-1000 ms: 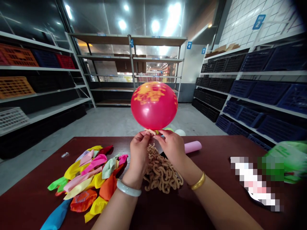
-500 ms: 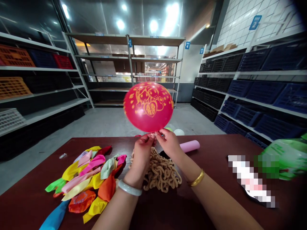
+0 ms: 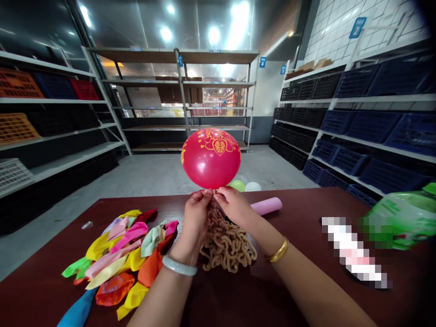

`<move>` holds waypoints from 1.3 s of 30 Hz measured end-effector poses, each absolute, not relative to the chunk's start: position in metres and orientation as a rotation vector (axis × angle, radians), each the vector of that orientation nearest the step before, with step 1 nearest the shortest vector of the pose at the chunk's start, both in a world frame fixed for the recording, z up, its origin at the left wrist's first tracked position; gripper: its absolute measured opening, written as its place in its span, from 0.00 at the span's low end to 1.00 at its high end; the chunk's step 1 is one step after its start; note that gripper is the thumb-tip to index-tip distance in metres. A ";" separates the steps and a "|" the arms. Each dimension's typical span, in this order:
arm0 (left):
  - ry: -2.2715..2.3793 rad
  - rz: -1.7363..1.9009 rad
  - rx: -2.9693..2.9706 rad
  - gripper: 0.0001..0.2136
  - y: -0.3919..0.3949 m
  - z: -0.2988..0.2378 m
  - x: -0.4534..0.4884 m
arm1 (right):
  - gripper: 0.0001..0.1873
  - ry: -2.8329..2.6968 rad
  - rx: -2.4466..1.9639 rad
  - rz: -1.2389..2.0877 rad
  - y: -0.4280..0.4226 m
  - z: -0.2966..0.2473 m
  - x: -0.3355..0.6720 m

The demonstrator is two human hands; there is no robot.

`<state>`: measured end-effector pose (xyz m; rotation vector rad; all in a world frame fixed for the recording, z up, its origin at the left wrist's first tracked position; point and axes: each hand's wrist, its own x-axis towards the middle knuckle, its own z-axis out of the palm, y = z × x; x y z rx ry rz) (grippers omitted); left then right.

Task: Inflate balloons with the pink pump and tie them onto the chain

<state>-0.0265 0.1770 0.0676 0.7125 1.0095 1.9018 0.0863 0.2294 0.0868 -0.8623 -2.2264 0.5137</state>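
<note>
An inflated red balloon (image 3: 211, 163) with yellow printed figures stands above both hands, its neck pointing down. My left hand (image 3: 197, 209) pinches the neck from the left, closed at the fingertips. From the right, my right hand (image 3: 233, 204) pinches the same neck, its fingertips close to the left ones. The knot or opening between the fingers is too small to make out. Below the hands lies a heap of tan, curly cords (image 3: 228, 250). Left of it are several limp balloons (image 3: 132, 245) in many colours, with a blue one (image 3: 78, 309) nearest me.
On the dark red table (image 3: 272, 290) lie a pink cylinder (image 3: 267, 206), a blurred-out flat object (image 3: 356, 254) and a green bag (image 3: 398, 218). Green and white balloons (image 3: 253, 187) show beyond the far edge. Shelves with crates (image 3: 357, 127) line the sides.
The red balloon has tipped, so its print sits higher and a heart-shaped mark shows. Both hands have shifted slightly left in view, still pinching its neck.
</note>
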 end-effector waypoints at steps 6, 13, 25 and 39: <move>1.068 1.938 0.723 0.16 0.178 0.067 -0.031 | 0.12 -2.192 -0.740 0.640 0.228 0.087 0.086; 1.169 2.049 0.676 0.16 0.181 0.062 -0.049 | 0.11 -2.123 -0.744 0.857 0.222 0.092 0.090; 1.027 1.954 0.776 0.15 0.182 0.061 -0.028 | 0.09 -2.082 -0.862 0.818 0.225 0.096 0.090; 1.011 1.824 0.816 0.18 0.181 0.060 -0.029 | 0.11 -2.324 -0.884 0.386 0.218 0.094 0.089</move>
